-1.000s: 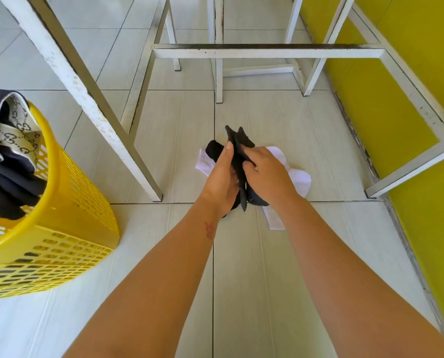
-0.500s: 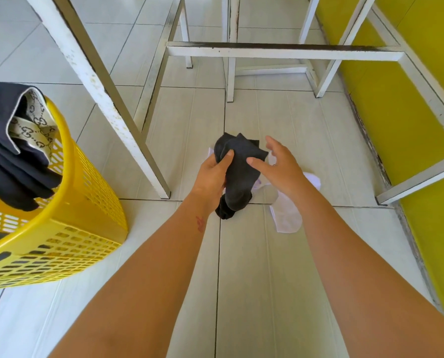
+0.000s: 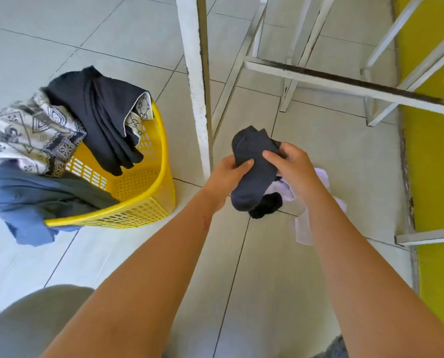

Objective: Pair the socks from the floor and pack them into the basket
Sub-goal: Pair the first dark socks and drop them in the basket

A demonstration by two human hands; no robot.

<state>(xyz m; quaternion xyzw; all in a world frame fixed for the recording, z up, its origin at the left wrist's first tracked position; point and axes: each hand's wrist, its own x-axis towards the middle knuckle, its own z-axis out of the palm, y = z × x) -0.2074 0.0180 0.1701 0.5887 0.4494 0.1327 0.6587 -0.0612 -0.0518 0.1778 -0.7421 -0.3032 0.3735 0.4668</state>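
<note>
Low in the frame your two forearms reach up toward the centre, with a grey-clad knee (image 3: 35,321) in the lower left corner. Your left hand (image 3: 226,177) is closed on the dark grey socks (image 3: 254,171), thumb pressed over the front of them, just right of centre. Your right hand (image 3: 293,169) grips the same socks from the other side, fingers curled onto the upper part. They hang above the tiled floor (image 3: 267,267). Just under them a black sock (image 3: 266,205) and white socks (image 3: 303,228) lie on the floor, partly hidden by your right wrist. At left of the frame the yellow basket (image 3: 148,200) stands on the floor, well apart from your hands, with dark, patterned and blue clothes (image 3: 60,130) draped over its rim. Beyond, white metal frame legs (image 3: 195,86) rise through the upper middle, and a yellow wall (image 3: 432,156) runs along the right edge.
</note>
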